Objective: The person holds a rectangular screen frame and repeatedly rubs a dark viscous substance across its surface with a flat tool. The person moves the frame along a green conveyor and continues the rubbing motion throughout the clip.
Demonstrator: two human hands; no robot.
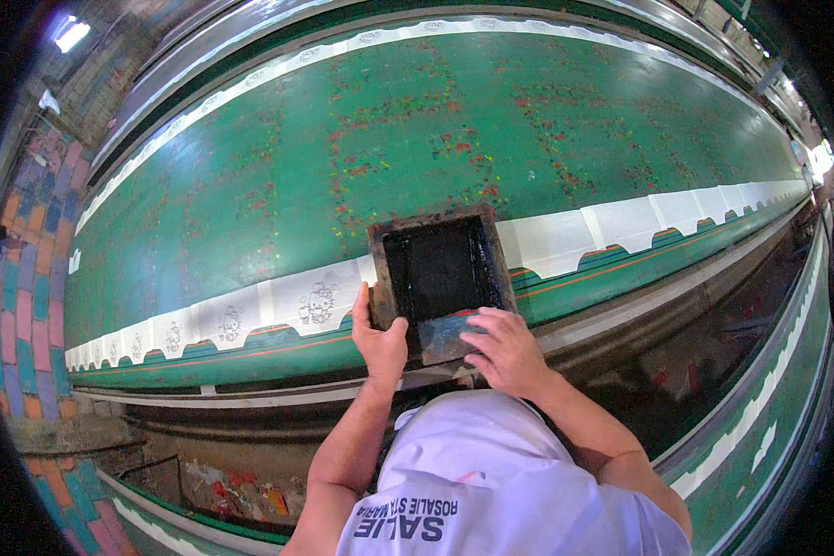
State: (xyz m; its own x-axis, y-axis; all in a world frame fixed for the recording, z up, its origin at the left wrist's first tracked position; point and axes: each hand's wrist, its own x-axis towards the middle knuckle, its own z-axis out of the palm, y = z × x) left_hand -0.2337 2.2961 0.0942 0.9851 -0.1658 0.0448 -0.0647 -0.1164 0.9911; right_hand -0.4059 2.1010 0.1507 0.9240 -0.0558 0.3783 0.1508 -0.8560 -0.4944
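A small screen-printing frame [377, 248], dark and ink-stained, sits over the row of white pieces at the long table's near edge. Black ink covers its mesh [435, 264]. My left hand [380, 343] grips the frame's near left side, index finger along the edge and thumb towards me. Over the near right corner, my right hand [508, 352] has its fingers bent against the frame; its thumb is partly hidden. Left of the frame, white pieces [241, 322] bear outlined cartoon figures. Those to the right [612, 227] look plain.
The long green table [389, 111] is speckled with red and yellow paint. Another white row [343, 46] lines its far side. A further green table [760, 463] stands behind me at the right. Coloured brickwork [37, 296] rises at left, and litter [236, 486] lies below the table.
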